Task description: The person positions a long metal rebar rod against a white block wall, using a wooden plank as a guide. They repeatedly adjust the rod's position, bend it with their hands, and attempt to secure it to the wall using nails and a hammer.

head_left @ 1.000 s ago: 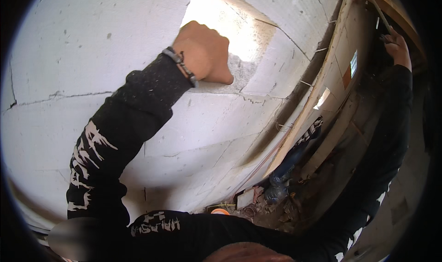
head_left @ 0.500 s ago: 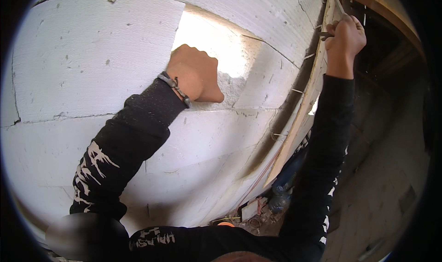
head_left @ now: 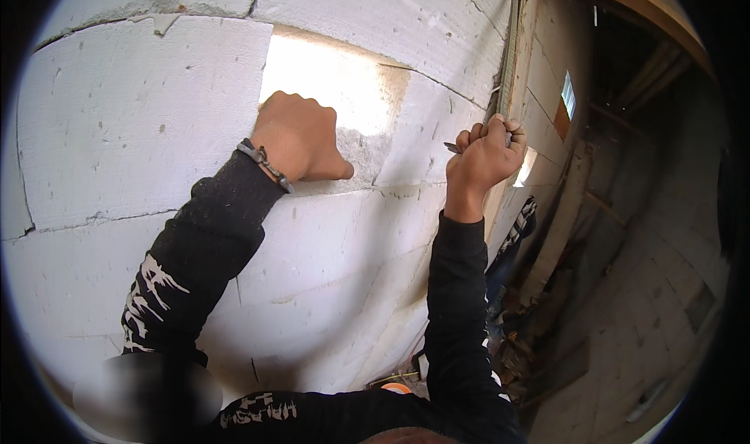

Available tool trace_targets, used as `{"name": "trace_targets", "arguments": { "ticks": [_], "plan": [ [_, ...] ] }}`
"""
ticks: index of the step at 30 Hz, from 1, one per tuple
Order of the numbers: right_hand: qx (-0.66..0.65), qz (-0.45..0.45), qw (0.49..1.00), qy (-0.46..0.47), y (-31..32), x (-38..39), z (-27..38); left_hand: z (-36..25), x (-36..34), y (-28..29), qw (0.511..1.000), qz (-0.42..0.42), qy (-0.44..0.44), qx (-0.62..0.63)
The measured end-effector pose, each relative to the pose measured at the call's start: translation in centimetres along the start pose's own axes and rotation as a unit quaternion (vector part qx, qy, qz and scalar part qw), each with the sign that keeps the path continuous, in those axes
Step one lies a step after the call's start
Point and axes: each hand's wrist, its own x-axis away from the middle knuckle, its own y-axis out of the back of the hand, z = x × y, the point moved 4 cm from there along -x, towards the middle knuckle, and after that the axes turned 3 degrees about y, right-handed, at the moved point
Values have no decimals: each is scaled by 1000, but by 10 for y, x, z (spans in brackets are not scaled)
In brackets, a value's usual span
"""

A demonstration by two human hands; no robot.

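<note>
My left hand (head_left: 301,138), with a grey cord bracelet at the wrist, is at the lower left of a bright opening (head_left: 336,73) in the white block wall (head_left: 125,124). Its fingers are curled with the knuckles up, and the fingertips are hidden. To the right, beside an upright wooden board (head_left: 522,49), my right hand (head_left: 484,159) is closed on a thin dark tool (head_left: 451,146). Only the tool's pointed end sticks out on the left, so its kind does not show. A pale grey strip (head_left: 509,53) runs up along the board above this hand.
A wooden beam (head_left: 637,10) crosses the upper right. Further back, a long pale plank (head_left: 558,225) leans in the dim room. Low down, part of an orange-rimmed round thing (head_left: 397,388) shows near scattered debris. Grey flooring (head_left: 625,350) stretches off to the right.
My right hand has come down and left from high on the board, still closed on the dark tool. The view has shifted slightly; my left hand remains at the opening.
</note>
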Motion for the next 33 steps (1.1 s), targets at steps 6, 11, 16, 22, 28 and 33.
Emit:
{"name": "trace_targets", "arguments": {
  "ticks": [6,11,16,22,28,33],
  "plan": [
    [-178,1,982,-68,-89,-7,12,7,2,-5,1000,-5,6,3],
    [-127,-140,982,0,-183,-38,19,2,3,4,1000,-12,-1,7],
    [-84,-101,990,-39,-208,-91,30,-5,3,7,1000,-11,-10,8],
    [-31,215,972,90,-86,-145,61,10,8,0,1000,-5,15,-7],
    [-202,186,916,-293,35,-236,118,-5,0,1,1000,5,21,-23],
    [-123,93,983,-102,-49,-154,84,-6,1,-6,1000,-3,26,-8]
  ]
}}
